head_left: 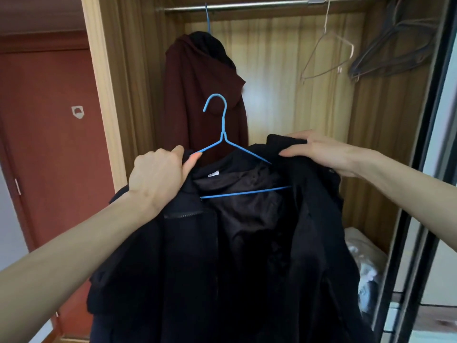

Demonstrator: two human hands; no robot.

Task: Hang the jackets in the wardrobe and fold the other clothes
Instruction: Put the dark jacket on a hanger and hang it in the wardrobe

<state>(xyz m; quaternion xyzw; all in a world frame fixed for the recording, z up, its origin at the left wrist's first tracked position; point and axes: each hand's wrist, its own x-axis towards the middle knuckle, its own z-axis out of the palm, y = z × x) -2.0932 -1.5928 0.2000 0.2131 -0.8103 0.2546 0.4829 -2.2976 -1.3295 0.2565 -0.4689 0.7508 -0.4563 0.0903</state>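
A black jacket (247, 256) hangs open in front of me, with a blue wire hanger (223, 125) partly inside its collar; the hook stands free above. My left hand (160, 174) grips the jacket's left shoulder together with the hanger's left arm. My right hand (319, 151) pinches the jacket's right collar edge, which lies over the hanger's right arm. Behind, a dark red hooded coat (197, 95) hangs on another blue hanger from the metal wardrobe rail (247, 5).
Empty wire hangers hang on the rail: a pale one (329, 53) and several grey ones (395, 45) at the right. A sliding door frame (420, 194) borders the right side. Bagged items (363, 263) lie low in the wardrobe. A red-brown door (49, 144) stands left.
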